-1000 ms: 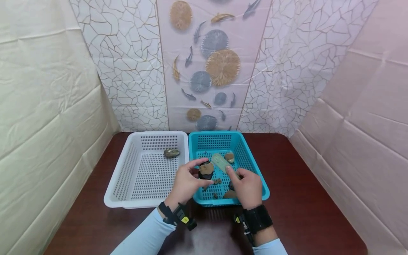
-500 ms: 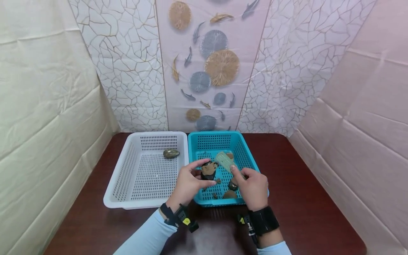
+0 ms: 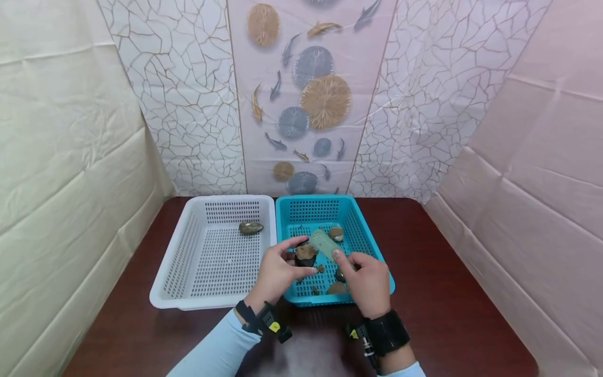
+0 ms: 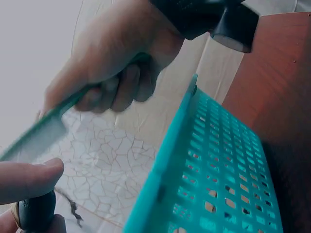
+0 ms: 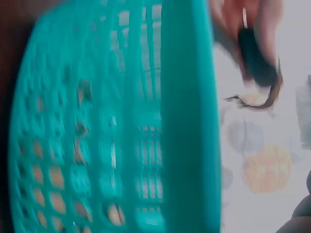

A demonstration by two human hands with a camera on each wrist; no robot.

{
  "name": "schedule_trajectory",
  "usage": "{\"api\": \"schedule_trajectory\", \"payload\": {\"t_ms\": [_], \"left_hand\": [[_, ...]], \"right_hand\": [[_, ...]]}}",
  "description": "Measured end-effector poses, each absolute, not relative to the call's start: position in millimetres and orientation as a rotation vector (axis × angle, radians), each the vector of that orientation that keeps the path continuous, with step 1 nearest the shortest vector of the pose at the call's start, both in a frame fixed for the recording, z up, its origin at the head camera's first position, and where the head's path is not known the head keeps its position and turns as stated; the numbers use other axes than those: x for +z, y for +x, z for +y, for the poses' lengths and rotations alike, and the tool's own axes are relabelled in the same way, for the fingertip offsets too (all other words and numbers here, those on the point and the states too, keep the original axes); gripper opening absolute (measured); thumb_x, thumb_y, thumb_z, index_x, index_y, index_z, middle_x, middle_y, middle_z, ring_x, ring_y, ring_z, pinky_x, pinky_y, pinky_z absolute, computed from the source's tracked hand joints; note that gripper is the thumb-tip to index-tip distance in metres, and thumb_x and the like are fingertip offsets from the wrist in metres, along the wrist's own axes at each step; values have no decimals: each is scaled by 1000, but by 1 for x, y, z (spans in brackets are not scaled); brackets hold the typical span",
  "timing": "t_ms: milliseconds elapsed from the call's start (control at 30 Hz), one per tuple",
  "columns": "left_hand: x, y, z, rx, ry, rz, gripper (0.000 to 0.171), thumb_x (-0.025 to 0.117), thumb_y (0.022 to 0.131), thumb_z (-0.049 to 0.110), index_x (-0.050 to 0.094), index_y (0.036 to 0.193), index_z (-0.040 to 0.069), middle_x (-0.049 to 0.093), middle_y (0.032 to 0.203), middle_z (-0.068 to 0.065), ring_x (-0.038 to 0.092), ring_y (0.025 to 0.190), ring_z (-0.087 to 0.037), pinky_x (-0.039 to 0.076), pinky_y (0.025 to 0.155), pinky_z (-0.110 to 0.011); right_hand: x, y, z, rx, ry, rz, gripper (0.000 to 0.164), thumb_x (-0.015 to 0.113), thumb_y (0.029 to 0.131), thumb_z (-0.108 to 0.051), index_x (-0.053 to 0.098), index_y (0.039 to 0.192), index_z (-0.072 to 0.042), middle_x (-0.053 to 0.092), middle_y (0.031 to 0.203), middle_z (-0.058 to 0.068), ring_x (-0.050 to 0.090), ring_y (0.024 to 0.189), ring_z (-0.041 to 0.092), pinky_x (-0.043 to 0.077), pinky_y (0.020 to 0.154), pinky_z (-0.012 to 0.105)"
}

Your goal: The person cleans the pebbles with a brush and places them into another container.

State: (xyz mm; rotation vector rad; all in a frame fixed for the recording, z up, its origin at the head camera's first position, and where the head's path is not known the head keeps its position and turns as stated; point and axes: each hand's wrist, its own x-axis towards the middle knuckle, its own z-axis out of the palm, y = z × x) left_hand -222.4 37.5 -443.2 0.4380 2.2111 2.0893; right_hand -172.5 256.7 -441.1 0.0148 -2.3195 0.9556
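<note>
Between thumb and fingers, my left hand pinches a dark rounded stone over the front left of the teal basket. Brown mud-like matter coats its upper face, and a thin strip of it dangles from the stone in the right wrist view. My right hand grips a pale green brush by its handle, thumb along the top. The brush head overlaps the stone's right edge in the head view. Pale bristles face down toward the left thumb in the left wrist view.
Several mud-covered stones, such as a brown one, and brown crumbs lie in the teal basket. Against its left side stands a white basket holding one greyish-green stone. Both rest on a dark red table before a patterned backdrop.
My right hand first drew the brush rightward off the stone, then brought it back left to the stone's edge. The left hand has kept its grip with little movement.
</note>
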Motion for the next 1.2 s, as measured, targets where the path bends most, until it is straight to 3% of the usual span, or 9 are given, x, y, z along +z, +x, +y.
{"api": "schedule_trajectory", "payload": {"t_ms": [233,333,467,633,833,1000,1200], "left_hand": [[-444,-222,37,2021,437,2288,67,101,80,10,77,139,31,68,131,-6,60,104,-29,60,78,-39],[-444,-221,37,2021,431,2293,68,101,79,9,77,139,31,68,130,-5,62,104,-29,60,77,-40],[-442,-221,37,2024,462,2314,69,100,79,9,76,141,29,68,132,-4,64,106,-28,62,79,-41],[-442,-220,37,1996,448,2348,68,102,79,13,77,140,30,68,135,-3,62,109,-27,61,81,-41],[-442,-221,37,2002,441,2371,67,102,79,15,76,140,26,68,130,-4,62,107,-28,60,78,-42],[-443,-221,35,1990,397,2362,65,102,78,18,78,137,29,69,127,-6,63,106,-28,61,76,-41],[-444,-221,33,1981,422,2380,64,101,81,24,76,140,22,70,125,-6,64,102,-27,60,76,-40]], "right_hand": [[-448,-178,268,878,-119,-2374,65,74,106,-46,41,58,-19,24,55,-7,28,47,15,18,48,32],[-447,-173,263,934,-26,-2328,64,77,105,-40,42,57,-20,26,55,-7,30,47,15,21,47,33],[-449,-172,256,942,38,-2380,63,74,107,-45,42,57,-22,29,55,-10,33,47,15,26,47,33],[-448,-173,259,826,-97,-2365,65,75,106,-45,38,58,-20,23,55,-8,29,48,15,19,47,32],[-451,-170,253,960,52,-2368,62,75,106,-44,44,57,-23,30,55,-10,34,48,15,27,47,32],[-455,-172,257,844,-77,-2368,65,76,105,-43,38,57,-21,22,56,-9,27,47,15,19,48,31],[-453,-170,258,981,24,-2388,61,75,106,-45,47,56,-23,33,54,-8,37,48,17,28,47,33]]}}
